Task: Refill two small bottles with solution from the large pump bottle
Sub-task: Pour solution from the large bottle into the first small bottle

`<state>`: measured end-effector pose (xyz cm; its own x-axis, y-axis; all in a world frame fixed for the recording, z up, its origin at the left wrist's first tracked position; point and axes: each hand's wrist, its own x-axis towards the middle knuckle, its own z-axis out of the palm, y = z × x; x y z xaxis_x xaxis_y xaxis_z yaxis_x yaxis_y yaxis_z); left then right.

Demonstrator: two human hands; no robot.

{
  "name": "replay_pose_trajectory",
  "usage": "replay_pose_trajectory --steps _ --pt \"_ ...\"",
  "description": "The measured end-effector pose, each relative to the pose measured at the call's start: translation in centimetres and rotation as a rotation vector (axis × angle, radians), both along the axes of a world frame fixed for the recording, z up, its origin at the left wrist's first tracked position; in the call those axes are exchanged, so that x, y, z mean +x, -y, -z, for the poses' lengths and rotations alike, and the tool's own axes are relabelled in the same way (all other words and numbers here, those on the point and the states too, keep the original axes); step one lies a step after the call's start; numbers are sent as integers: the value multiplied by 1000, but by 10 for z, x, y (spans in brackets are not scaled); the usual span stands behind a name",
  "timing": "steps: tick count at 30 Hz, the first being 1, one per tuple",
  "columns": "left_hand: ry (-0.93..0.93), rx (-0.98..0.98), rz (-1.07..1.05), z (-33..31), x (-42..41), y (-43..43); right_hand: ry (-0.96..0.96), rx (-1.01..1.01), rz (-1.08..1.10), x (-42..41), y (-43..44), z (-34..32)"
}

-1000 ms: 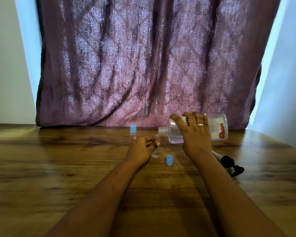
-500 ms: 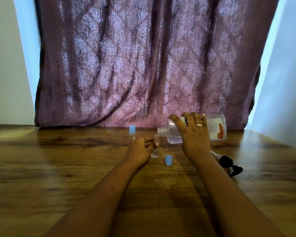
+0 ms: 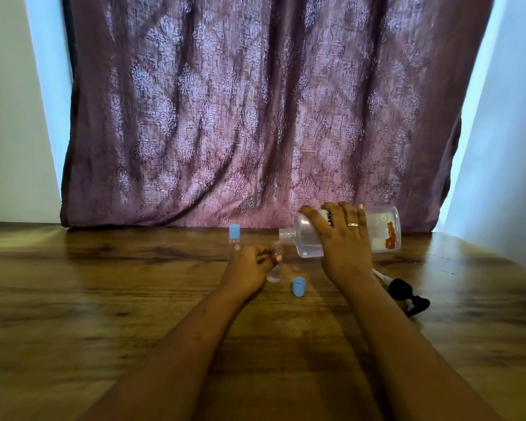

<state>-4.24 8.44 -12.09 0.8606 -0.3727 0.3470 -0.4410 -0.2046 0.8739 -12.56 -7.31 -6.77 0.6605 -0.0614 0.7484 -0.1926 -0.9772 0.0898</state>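
Observation:
My right hand [image 3: 345,247] grips the large clear bottle [image 3: 380,230], tipped on its side with its open neck pointing left, just above the mouth of a small clear bottle [image 3: 275,270]. My left hand [image 3: 249,265] holds that small uncapped bottle upright on the wooden table [image 3: 104,299]. A little clear liquid lies in its bottom. Its blue cap [image 3: 298,286] stands on the table just to the right. A second small bottle with a blue cap [image 3: 234,235] stands behind my left hand. The black pump head [image 3: 407,294] with its tube lies on the table by my right wrist.
A purple patterned curtain [image 3: 255,117] hangs right behind the table's far edge. Pale walls flank it on both sides.
Both hands and both bottles keep almost the same pose; the large bottle stays tipped over the small one. The camera has shifted slightly.

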Motion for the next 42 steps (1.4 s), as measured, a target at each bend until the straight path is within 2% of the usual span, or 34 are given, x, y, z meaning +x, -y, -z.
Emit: replay_pose_trajectory --steps 42 --pt "-44 19 -26 -7 -10 -1 10 2 -7 0 0 0"
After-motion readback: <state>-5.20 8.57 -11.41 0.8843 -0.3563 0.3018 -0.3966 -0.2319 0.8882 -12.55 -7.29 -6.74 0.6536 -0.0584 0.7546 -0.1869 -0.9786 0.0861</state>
